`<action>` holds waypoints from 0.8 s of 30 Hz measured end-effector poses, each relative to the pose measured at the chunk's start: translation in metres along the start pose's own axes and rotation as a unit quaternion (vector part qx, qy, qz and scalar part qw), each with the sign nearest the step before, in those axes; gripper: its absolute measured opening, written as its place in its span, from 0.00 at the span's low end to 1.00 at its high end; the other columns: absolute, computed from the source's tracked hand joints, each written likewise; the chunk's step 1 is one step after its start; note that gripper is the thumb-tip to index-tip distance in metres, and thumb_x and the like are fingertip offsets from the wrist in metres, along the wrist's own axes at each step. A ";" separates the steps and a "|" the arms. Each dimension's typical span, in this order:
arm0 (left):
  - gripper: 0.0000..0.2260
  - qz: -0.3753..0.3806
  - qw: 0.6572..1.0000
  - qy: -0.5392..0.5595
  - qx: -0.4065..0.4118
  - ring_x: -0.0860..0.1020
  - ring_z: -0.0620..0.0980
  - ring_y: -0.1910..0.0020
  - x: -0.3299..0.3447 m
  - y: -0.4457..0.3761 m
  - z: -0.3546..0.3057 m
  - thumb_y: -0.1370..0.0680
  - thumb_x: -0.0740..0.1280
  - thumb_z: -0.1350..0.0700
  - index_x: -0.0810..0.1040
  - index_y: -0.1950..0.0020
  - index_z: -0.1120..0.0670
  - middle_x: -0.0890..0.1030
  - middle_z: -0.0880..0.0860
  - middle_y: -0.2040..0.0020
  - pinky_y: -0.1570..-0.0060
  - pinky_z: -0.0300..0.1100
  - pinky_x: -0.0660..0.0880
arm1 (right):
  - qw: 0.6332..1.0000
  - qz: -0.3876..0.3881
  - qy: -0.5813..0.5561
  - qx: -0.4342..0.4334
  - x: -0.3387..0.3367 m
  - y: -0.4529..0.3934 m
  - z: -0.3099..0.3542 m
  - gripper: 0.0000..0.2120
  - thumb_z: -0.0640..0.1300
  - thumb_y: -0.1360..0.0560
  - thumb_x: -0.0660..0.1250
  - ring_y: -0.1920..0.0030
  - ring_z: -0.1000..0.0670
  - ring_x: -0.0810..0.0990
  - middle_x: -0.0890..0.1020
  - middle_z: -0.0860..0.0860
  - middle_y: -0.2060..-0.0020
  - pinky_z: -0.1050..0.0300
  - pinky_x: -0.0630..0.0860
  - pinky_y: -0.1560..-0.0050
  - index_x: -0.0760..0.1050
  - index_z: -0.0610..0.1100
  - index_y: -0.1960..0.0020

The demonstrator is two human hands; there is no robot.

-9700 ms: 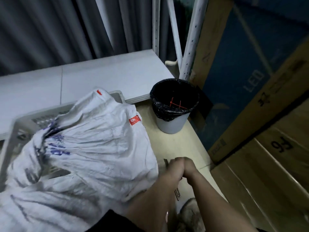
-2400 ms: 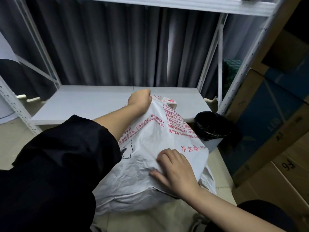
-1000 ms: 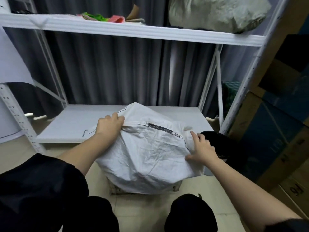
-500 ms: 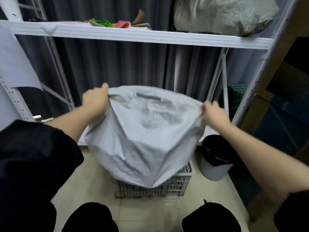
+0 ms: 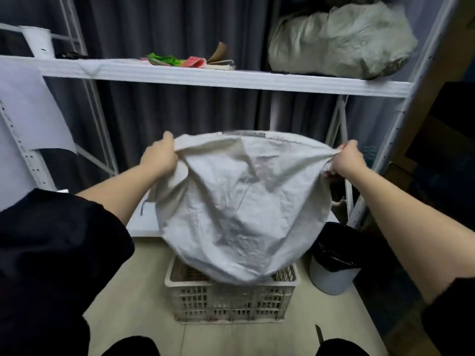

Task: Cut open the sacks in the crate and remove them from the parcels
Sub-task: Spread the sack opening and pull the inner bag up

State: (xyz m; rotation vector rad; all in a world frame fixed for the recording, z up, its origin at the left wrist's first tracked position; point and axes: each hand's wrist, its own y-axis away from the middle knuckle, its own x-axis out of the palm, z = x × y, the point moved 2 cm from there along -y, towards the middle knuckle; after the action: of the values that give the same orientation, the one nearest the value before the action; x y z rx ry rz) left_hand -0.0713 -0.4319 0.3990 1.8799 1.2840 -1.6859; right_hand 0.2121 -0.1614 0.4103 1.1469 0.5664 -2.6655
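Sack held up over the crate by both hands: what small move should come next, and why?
Probably keep lifting and shake a little. The left hand and right hand grip the top corners of the sack, its bulging bottom hangs at the rim of the crate, so whatever is inside seems not yet out.

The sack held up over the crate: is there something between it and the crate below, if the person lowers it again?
Nothing visible stands between them. Both hands, left hand and right hand, grip the sack at its upper corners, and its bottom hangs at the rim of the crate. The bin stands beside the crate.
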 end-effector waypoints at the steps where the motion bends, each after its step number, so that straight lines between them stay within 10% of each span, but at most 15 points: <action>1: 0.11 0.115 0.992 -0.060 0.002 0.77 0.63 0.47 0.012 0.004 0.004 0.23 0.59 0.61 0.69 0.41 0.59 0.77 0.63 0.43 0.60 0.45 0.72 | 0.995 0.073 0.066 -0.002 0.005 -0.002 -0.012 0.08 0.36 0.26 0.63 0.51 0.41 0.76 0.76 0.42 0.45 0.46 0.76 0.47 0.66 0.41 0.49; 3: 0.07 0.151 0.979 -0.135 0.007 0.77 0.61 0.47 0.013 0.002 0.013 0.24 0.59 0.62 0.71 0.47 0.57 0.78 0.62 0.43 0.57 0.46 0.75 | 0.993 0.066 0.093 -0.014 0.000 -0.007 -0.023 0.11 0.36 0.29 0.66 0.50 0.39 0.77 0.77 0.42 0.48 0.45 0.78 0.52 0.69 0.42 0.48; 8: 0.11 -0.217 0.953 0.204 -0.051 0.74 0.62 0.57 -0.016 -0.014 -0.001 0.26 0.53 0.68 0.67 0.47 0.58 0.75 0.61 0.55 0.60 0.48 0.67 | 0.951 -0.227 -0.206 -0.037 -0.011 -0.008 -0.001 0.10 0.36 0.22 0.51 0.55 0.46 0.70 0.73 0.46 0.55 0.57 0.63 0.57 0.68 0.42 0.45; 13: 0.13 0.053 0.982 0.138 -0.121 0.80 0.64 0.54 0.027 -0.019 0.014 0.24 0.59 0.64 0.72 0.41 0.66 0.79 0.65 0.49 0.60 0.54 0.79 | 0.990 -0.037 -0.131 0.030 0.022 -0.011 -0.022 0.09 0.32 0.25 0.53 0.53 0.42 0.73 0.75 0.42 0.52 0.56 0.66 0.57 0.67 0.44 0.53; 17: 0.13 -0.120 0.905 0.362 -0.188 0.78 0.60 0.56 -0.010 -0.057 0.018 0.25 0.57 0.65 0.71 0.42 0.63 0.76 0.59 0.45 0.67 0.44 0.79 | 0.966 -0.119 -0.227 0.027 0.005 -0.016 0.024 0.16 0.31 0.26 0.51 0.54 0.49 0.69 0.73 0.48 0.56 0.62 0.64 0.58 0.62 0.50 0.64; 20: 0.10 -0.263 0.821 0.479 -0.166 0.71 0.51 0.55 -0.037 -0.049 0.000 0.28 0.52 0.65 0.65 0.56 0.50 0.71 0.51 0.54 0.59 0.36 0.72 | 0.879 -0.263 -0.397 -0.006 -0.011 -0.019 0.062 0.15 0.31 0.25 0.51 0.57 0.51 0.69 0.70 0.55 0.65 0.67 0.64 0.65 0.63 0.49 0.62; 24: 0.13 -0.130 0.837 0.500 -0.177 0.73 0.52 0.59 0.015 -0.032 0.006 0.21 0.54 0.67 0.76 0.48 0.56 0.77 0.54 0.52 0.66 0.18 0.70 | 0.937 -0.149 -0.315 0.032 0.033 -0.015 0.037 0.12 0.33 0.25 0.53 0.58 0.47 0.73 0.76 0.50 0.59 0.60 0.68 0.61 0.65 0.49 0.58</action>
State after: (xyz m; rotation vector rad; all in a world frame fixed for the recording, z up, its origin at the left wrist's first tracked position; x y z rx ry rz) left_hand -0.1004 -0.4124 0.3940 2.4687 2.0903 -0.3416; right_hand 0.1605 -0.1635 0.4137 0.1674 0.5591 -3.0861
